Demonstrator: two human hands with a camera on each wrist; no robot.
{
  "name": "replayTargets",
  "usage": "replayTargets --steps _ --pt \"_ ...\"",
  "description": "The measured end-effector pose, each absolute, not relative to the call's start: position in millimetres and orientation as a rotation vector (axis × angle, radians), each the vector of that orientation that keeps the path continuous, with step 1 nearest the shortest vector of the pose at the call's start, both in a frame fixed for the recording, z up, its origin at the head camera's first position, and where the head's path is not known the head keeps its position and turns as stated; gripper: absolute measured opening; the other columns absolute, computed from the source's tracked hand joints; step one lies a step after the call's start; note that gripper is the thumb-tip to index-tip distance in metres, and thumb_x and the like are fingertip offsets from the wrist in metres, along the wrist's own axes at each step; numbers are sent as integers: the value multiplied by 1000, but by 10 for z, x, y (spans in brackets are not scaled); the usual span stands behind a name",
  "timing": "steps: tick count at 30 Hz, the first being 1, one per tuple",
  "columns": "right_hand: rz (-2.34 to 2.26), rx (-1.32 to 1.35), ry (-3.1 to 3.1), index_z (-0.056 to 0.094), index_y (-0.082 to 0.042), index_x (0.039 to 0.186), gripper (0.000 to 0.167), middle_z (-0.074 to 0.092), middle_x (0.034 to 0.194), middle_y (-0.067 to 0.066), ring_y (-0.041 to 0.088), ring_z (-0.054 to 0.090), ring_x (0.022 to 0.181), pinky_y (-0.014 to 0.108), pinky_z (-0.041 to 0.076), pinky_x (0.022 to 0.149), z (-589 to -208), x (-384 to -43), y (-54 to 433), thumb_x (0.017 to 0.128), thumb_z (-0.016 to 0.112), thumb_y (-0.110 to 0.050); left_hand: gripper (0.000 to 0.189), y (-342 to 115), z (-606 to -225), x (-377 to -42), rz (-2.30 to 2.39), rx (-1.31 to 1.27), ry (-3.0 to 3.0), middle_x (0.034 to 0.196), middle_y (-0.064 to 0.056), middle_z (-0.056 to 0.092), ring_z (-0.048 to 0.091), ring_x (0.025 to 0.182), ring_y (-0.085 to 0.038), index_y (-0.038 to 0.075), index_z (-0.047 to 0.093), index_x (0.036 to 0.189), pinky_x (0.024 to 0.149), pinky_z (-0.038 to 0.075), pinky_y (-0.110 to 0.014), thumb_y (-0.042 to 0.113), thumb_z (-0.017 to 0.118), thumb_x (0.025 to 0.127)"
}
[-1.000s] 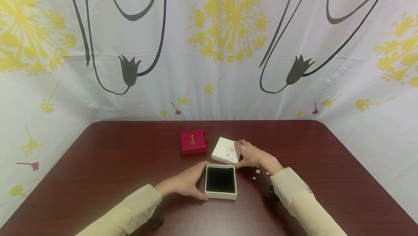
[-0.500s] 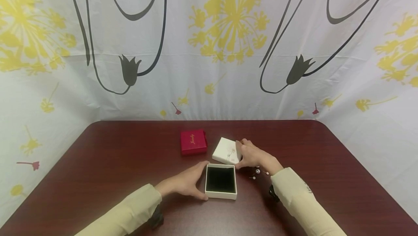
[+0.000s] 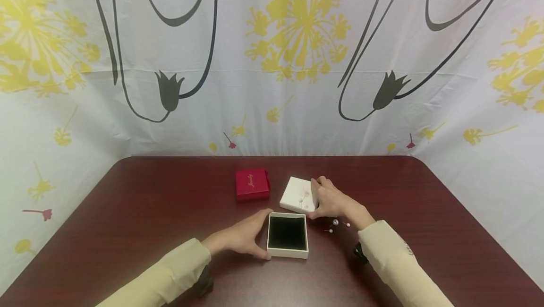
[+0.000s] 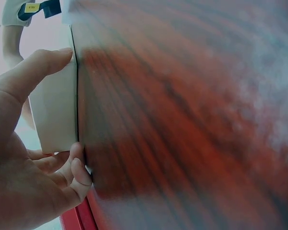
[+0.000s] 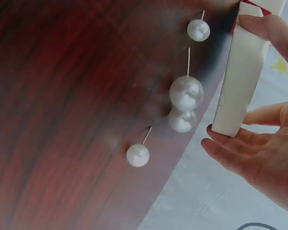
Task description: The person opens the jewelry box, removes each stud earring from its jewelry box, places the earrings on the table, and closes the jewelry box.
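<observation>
A white box base point(image 3: 287, 253) with a black lining lies on the table with its top uncovered. My left hand point(image 3: 242, 237) grips it from the left, thumb at the near corner and fingers at the far one; the left wrist view shows its pale side wall point(image 4: 57, 108) between them. To the right, my right hand point(image 3: 332, 201) holds a white lid point(image 3: 295, 192) printed with small flowers, just behind the base. In the right wrist view the thumb and fingertips span the lid's edge point(image 5: 240, 72). Several pearl studs point(image 5: 186, 93) with metal posts lie below the right hand.
A red box point(image 3: 251, 185) with gold lettering stands behind the left hand, left of the lid. The dark wooden table point(image 3: 170, 193) ends at a white curtain point(image 3: 255, 127) with flower prints at the back.
My right hand has shifted a little right and away with the white lid, opening a wider angle from the base. The left hand and the box base stay where they were.
</observation>
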State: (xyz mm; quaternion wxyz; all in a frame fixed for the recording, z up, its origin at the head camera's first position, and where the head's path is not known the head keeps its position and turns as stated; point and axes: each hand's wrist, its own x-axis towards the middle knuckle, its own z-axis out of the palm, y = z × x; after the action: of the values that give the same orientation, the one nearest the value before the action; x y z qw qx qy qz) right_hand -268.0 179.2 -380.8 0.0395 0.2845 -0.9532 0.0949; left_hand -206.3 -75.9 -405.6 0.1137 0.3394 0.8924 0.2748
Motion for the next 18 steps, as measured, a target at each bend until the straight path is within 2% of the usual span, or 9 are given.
replayTargets --steps 9,18 --pt "356 869 -2887 36 17 124 91 41 112 26 29 46 91 37 43 74 -3771 -2640 1876 57 77 -29 93 -758 -4043 -2061 803 982 2613 128 -13 38 37 120 -23 -3 25 133 102 30 -37 29 78 63" --pt "399 888 -2811 37 13 125 89 42 111 23 26 49 89 37 44 75 -3724 -2590 1920 57 76 -31 92 -757 -4041 -2058 810 980 2616 127 -12 39 38 119 -22 -3 25 132 101 30 -37 29 78 63"
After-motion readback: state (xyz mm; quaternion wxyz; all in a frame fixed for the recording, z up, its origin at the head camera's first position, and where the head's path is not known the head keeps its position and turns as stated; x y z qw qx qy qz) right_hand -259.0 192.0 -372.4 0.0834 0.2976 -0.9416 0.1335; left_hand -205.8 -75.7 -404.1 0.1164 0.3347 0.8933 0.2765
